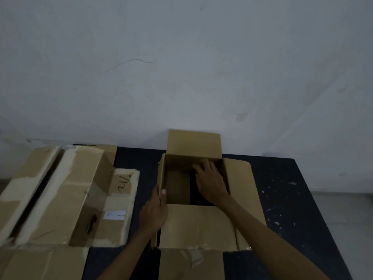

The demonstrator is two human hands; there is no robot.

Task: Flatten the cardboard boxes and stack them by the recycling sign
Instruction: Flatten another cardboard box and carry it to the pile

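My left hand [154,211] fingers grip the open box [193,225] left wall edge; my right hand [210,182] fingers spread flat inside; bare table [292,199] to the right.

Open box [193,225]: brown corrugated cardboard, matt, with creased flaps and torn tape residue along the near flap edge. Flattened boxes [60,199]: the same matt brown cardboard, partly covered by paler, slightly glossy packing tape and a white paper label [115,215]. Table [292,199]: dark, matt surface flecked with pale paint-like specks. Wall [181,67]: pale painted plaster, matt, with hairline cracks and scuffs.
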